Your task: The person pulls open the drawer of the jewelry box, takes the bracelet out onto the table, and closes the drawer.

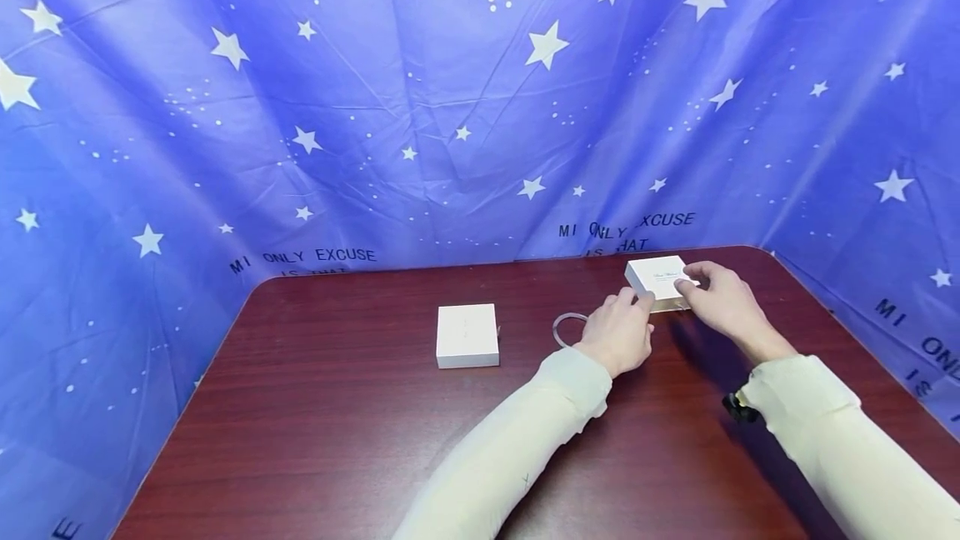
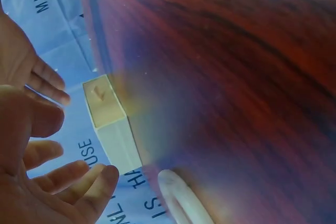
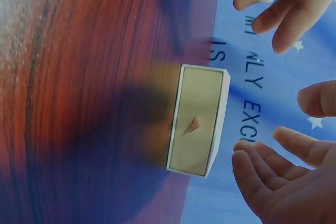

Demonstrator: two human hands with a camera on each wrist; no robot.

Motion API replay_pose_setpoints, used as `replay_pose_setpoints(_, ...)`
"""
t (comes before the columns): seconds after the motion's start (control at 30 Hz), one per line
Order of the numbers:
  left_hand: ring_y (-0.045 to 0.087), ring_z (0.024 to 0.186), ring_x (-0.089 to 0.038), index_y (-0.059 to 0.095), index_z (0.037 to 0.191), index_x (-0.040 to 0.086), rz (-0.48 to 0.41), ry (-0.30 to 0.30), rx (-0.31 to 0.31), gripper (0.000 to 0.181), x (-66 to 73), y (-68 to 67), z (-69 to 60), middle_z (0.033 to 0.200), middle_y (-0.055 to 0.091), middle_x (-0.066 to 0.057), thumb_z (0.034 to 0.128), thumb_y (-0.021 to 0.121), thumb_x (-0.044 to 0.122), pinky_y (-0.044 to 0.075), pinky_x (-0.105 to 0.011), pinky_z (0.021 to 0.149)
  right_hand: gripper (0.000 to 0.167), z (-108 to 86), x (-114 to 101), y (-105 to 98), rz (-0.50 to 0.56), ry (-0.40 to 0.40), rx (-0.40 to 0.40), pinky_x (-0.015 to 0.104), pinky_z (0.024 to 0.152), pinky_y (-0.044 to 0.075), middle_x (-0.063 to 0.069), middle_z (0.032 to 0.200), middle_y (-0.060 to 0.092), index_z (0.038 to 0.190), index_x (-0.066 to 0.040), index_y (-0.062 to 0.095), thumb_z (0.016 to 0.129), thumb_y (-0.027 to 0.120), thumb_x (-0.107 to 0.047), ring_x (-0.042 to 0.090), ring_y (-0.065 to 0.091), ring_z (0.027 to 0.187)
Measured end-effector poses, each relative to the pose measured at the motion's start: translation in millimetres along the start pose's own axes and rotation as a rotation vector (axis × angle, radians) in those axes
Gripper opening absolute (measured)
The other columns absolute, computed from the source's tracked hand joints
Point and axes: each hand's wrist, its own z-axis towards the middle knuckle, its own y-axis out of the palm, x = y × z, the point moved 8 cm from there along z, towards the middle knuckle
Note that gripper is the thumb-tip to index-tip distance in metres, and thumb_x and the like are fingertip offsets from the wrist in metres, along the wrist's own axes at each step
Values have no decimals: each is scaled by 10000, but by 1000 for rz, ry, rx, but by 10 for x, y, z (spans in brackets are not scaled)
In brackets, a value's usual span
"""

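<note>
A white box (image 1: 651, 271) with small print on its top lies at the back right of the table. Both wrist views show its cream end face (image 3: 197, 95), which has a small tab (image 3: 195, 125) on it. My left hand (image 1: 618, 333) is at the box's near left corner, fingers loosely bent with nothing between them. On the other side, my right hand (image 1: 722, 298) hovers by the right edge, its thumb and fingers spread apart. In the wrist views, gaps show between the fingers and the box. A pale ring-shaped band (image 1: 557, 326) lies partly hidden behind my left hand.
A second white box (image 1: 467, 333) sits to the left on the dark red wooden table (image 1: 337, 423). Blue star-printed cloth (image 1: 420, 107) hangs close behind the table's back edge and along both sides. A dark object (image 1: 741, 408) shows at the right wrist.
</note>
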Motion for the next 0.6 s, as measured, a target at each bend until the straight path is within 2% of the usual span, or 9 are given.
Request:
replay_pose_setpoints(0.1,525,1140,-104,407,1430,267,16,7,-26,547,25,48,28,1371,450,54,925,566,402,476,-242,848,460,39,31,5,-11,-1,12,549,834,398,301,1117,584,1231,98,515,964,497,-275,439,549,1022)
replay_pose_setpoints(0.27,336,1355,-102,324,1473,215,32,53,-62,633,164,119,73,1533,265,52,924,539,445,398,-233,981,441,67,63,-23,-50,-53,44,555,813,399,350,1059,585,1201,152,514,924,536,-190,459,554,970)
replay_pose_setpoints(0.4,282,1379,-93,296,1477,221,23,51,-103,677,204,191,87,1542,222,78,906,561,470,381,-241,999,473,114,82,14,-71,-72,5,588,857,382,400,1109,546,1219,183,483,917,541,-176,512,514,1032)
replay_pose_setpoints(0.6,286,1378,-98,337,1457,234,19,42,-143,671,197,260,80,1537,231,89,885,588,479,385,-260,1001,536,178,109,127,-122,-60,-78,606,930,342,432,1186,482,1244,201,442,917,543,-211,556,446,1111)
